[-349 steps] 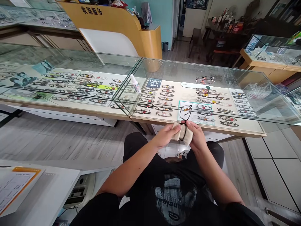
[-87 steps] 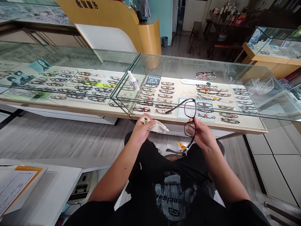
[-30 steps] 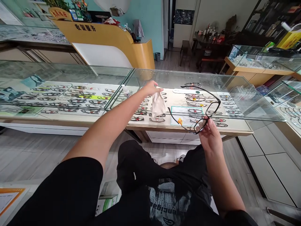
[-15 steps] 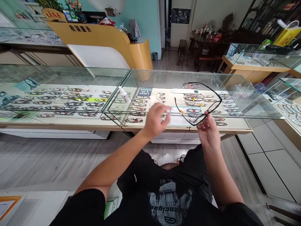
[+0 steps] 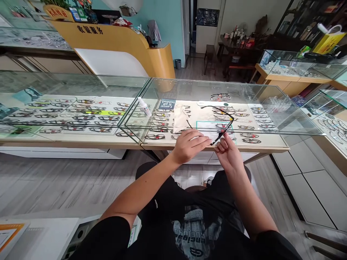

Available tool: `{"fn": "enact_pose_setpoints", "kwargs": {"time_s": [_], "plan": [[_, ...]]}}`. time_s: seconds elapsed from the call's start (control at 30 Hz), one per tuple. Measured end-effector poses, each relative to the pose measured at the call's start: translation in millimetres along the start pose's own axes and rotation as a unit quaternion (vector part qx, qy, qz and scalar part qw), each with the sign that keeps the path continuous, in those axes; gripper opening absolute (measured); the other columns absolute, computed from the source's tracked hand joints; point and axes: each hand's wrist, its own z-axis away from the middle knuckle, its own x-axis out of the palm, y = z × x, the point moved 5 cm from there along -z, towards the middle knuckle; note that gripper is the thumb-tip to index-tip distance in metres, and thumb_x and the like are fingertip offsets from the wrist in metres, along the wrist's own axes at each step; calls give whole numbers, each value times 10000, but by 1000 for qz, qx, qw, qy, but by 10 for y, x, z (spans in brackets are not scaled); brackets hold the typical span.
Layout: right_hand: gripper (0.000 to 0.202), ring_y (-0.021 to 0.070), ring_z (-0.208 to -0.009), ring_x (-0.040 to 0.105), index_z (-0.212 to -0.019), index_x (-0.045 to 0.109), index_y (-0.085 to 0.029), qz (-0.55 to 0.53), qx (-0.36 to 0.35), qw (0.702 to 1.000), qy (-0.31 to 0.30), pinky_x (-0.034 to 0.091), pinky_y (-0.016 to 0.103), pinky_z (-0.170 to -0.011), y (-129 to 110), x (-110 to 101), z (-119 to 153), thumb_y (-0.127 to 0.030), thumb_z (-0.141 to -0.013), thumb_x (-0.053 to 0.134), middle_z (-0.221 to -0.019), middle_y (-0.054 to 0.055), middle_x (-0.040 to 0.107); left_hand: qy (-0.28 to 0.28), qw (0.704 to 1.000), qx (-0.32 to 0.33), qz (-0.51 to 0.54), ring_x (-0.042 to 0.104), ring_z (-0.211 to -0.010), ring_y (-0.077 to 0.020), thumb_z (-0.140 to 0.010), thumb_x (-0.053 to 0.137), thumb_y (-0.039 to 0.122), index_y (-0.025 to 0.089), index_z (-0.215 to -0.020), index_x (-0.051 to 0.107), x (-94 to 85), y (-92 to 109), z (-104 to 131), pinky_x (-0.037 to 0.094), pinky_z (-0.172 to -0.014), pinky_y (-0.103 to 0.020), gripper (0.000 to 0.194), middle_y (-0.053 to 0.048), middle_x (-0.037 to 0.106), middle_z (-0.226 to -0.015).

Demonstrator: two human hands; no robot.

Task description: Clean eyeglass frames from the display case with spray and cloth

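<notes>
A pair of black-framed eyeglasses [image 5: 230, 124] is held above the front of the glass display case [image 5: 276, 145]. My right hand [image 5: 229, 153] pinches the frame near its right end, fingers closed. Across the left part of the frame lies my left hand [image 5: 189, 146], its fingers bent around it and hiding most of the lenses. One temple arm sticks up behind the left hand; the other curves away to the upper right. Under the glass top, beyond my hands, are a pale cloth [image 5: 180, 119] and a green-edged card [image 5: 202, 124].
A small white bottle [image 5: 144, 107] stands left of my hands on the case. Rows of spectacle frames [image 5: 84, 117] fill the cases. Behind are a yellow counter [image 5: 159, 61] and a waste bin [image 5: 178, 64]; another display case [image 5: 298, 70] stands at the right.
My left hand has moved right and down onto the eyeglasses. My right hand has brought them left and lower, turning them, and the pale cloth shows more fully.
</notes>
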Motion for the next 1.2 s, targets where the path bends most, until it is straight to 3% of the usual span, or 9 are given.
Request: {"fn": "enact_pose_setpoints", "kwargs": {"time_s": [0.13,0.3,0.4,0.5,0.7,0.8,0.93,1.07,1.2], "plan": [[373,99,-590,352,-1120,791,-272,99,-64,993,-17,374,251,-572,-29,66,115,-497,-839,885,-648,-84,360,88,996,-2,-19,786,-942,-193,-986,732,227,304,-1113,823,-247,29,-113,623,-792,-334,174,-36,845,-1016],[303,128,-629,366,-842,804,-246,242,-205,948,35,361,303,-603,-234,-49,184,-546,-886,811,-688,-27,530,197,980,-23,-31,780,-835,-184,-968,767,213,284,-1123,833,-628,96,-315,630,-734,-324,183,-37,841,-958],[196,143,-665,399,-1017,827,-294,292,-285,912,51,390,304,-629,-493,-52,179,-444,-889,824,-713,-32,516,217,972,-96,1,777,-820,-189,-976,775,296,264,-1044,855,-786,47,-367,638,-729,-331,110,-46,833,-916],[355,160,-692,444,-1250,806,-347,337,-315,887,8,442,329,-692,-724,66,138,-358,-895,806,-709,-39,503,230,960,-147,67,773,-821,-190,-957,802,357,269,-1016,863,-865,-23,-355,648,-740,-337,123,-44,825,-902],[171,168,-660,536,-1040,865,-311,368,-329,868,-58,484,363,-689,-962,294,76,-378,-894,807,-731,-9,645,253,936,-190,156,768,-807,-182,-939,817,402,265,-1033,858,-953,-88,-341,645,-690,-304,171,-55,801,-918],[162,169,-633,580,-1024,857,-296,383,-343,854,-86,505,354,-661,-1123,453,64,-404,-918,800,-698,-11,665,238,949,-158,137,764,-842,-171,-972,780,345,264,-1078,835,-1114,-57,-473,654,-737,-303,144,-53,780,-961],[220,168,-610,634,-1113,843,-290,441,-376,804,-136,528,330,-612,-1568,837,99,-436,-968,766,-716,1,729,150,985,-78,44,750,-867,-174,-1030,688,362,252,-1120,779,-1485,18,-903,669,-761,-319,169,-57,760,-995],[221,141,-579,644,-1136,835,-284,515,-447,709,-181,516,284,-569,-2129,1326,193,-430,-1002,737,-735,-3,755,81,992,40,-89,726,-840,-168,-1027,669,299,259,-1137,749,-1911,113,-1451,673,-737,-315,142,-53,750,-995],[205,132,-572,650,-1115,832,-278,550,-546,600,-199,522,268,-569,-2529,1765,355,-403,-1030,694,-741,-16,758,95,964,149,-200,715,-813,-147,-997,674,199,270,-1152,757,-2239,198,-1841,655,-687,-284,190,-40,748,-1020]]}}
